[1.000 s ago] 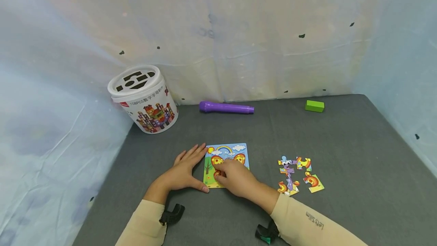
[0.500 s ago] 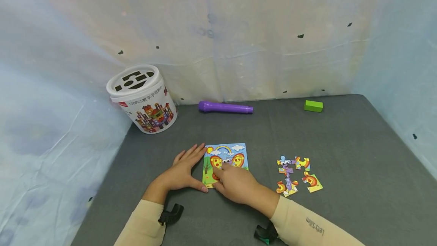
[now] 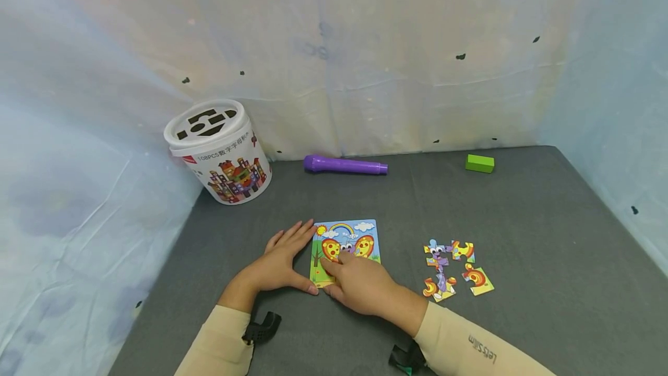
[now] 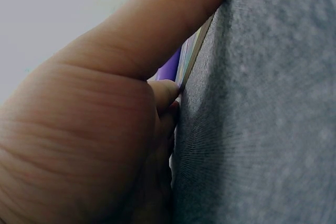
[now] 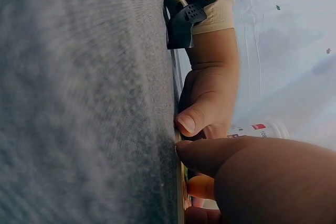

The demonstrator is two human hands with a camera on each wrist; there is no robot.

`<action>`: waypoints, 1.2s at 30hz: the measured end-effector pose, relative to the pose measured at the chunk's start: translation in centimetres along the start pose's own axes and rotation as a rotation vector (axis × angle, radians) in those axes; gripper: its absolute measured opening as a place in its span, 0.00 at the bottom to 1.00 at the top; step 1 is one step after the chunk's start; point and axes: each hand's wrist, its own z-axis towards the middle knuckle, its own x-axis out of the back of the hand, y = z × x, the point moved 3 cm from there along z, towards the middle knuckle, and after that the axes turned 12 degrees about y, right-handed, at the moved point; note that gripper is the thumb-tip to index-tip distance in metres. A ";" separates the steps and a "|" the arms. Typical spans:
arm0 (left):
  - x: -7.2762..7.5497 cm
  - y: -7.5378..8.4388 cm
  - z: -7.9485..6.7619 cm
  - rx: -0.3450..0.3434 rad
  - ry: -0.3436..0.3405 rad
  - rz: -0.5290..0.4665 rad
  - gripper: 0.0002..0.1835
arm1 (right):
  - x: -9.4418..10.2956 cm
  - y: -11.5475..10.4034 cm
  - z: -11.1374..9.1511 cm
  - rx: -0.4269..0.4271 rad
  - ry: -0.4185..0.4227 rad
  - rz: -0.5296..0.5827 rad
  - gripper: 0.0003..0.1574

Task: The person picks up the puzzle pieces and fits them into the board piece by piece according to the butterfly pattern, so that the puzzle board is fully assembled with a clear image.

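Observation:
A square jigsaw puzzle board (image 3: pixel 365 226) with a butterfly under a rainbow lies flat on the grey table. At its left edge rests my left hand (image 3: pixel 276 260), fingers stretched toward the top corner and thumb toward the bottom corner. My right hand (image 3: pixel 365 286) lies over the lower right of the board. Its fingertips press the picture low on the left, and its thumb (image 5: pixel 210 153) touches the front edge in the right wrist view. The palm hides that corner of the picture. Several loose puzzle pieces (image 3: pixel 478 281) lie to the right.
A purple toy microphone (image 3: pixel 344 165) lies by the back edge, with a green block (image 3: pixel 480 163) farther right. At the back left stands a white lidded bucket (image 3: pixel 224 155) of toy blocks. Patterned cloth (image 3: pixel 376 74) hangs behind the table.
My right hand's fingertips have shifted down and slightly left on the board, uncovering more of the butterfly's wings and face. My left hand has stayed in place.

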 end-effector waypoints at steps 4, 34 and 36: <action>0.0 0.0 0.0 0.001 0.001 -0.005 0.75 | 0.1 0.0 -0.1 0.004 -0.008 0.010 0.34; 0.1 0.2 0.1 0.028 -0.013 -0.004 0.77 | 5.4 5.8 -4.9 -0.205 0.023 1.228 0.36; 0.1 0.2 0.1 0.028 -0.012 -0.005 0.78 | 6.0 6.6 -5.3 -0.209 0.054 1.255 0.38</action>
